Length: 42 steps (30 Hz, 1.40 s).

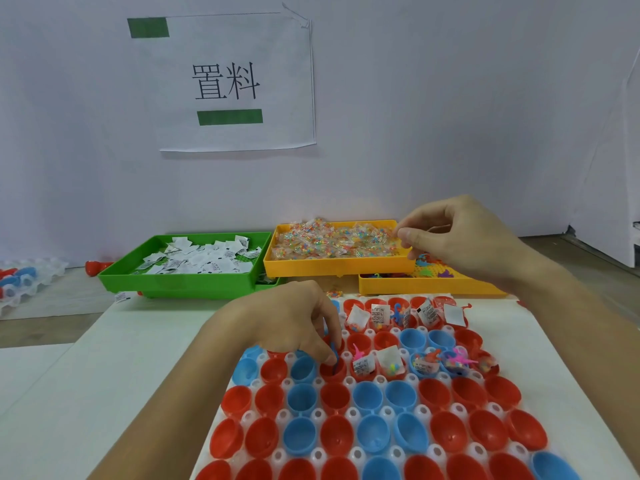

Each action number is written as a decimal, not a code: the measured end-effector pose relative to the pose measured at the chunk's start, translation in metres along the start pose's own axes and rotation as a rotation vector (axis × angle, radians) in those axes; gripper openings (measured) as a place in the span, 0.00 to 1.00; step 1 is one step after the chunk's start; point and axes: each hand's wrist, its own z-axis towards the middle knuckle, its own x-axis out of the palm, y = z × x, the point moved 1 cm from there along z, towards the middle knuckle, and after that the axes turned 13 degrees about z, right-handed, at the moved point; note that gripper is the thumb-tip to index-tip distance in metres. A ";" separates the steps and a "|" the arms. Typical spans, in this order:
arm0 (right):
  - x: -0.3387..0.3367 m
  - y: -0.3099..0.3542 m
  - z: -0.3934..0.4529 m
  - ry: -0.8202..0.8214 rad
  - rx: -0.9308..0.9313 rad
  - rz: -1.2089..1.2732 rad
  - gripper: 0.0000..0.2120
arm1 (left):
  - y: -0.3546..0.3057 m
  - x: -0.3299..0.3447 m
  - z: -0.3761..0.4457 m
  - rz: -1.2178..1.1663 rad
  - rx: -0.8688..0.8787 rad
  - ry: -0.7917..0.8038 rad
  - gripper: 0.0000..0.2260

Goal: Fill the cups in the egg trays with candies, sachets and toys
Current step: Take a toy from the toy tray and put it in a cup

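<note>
A clear egg tray [353,412] with red and blue cups fills the near table. Several cups in its far rows hold sachets, candy packets and small toys. My left hand [294,323] pinches a small blue toy [334,356] and lowers it into a red cup [333,370]. My right hand [460,233] hovers over the right end of the yellow tray of candy packets [332,265], its fingers curled with the tips close together; whether they hold a packet I cannot tell. A green tray [180,282] holds white sachets. A second yellow tray [429,285] holds coloured toys.
Another egg tray [24,275] with red and blue cups lies at the far left edge. A loose sachet [121,296] lies in front of the green tray. A white wall with a paper sign [228,81] stands right behind the trays.
</note>
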 end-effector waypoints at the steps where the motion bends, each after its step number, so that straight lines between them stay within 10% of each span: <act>1: -0.002 -0.002 0.001 -0.017 0.011 -0.004 0.04 | 0.000 0.000 0.000 0.001 0.001 -0.006 0.06; 7: -0.017 -0.027 0.006 -0.073 0.118 -0.042 0.05 | 0.005 -0.007 -0.004 -0.031 -0.010 -0.105 0.08; 16: -0.064 -0.055 0.003 -0.053 0.362 -0.044 0.06 | 0.013 -0.005 0.024 -0.138 -0.214 -0.785 0.04; 31: -0.122 -0.044 -0.027 0.041 0.659 -0.413 0.04 | 0.015 -0.033 0.108 0.279 -0.224 -0.381 0.20; 42: -0.092 -0.082 -0.092 0.057 0.779 -0.499 0.10 | -0.006 -0.033 0.098 0.210 -0.257 -0.576 0.14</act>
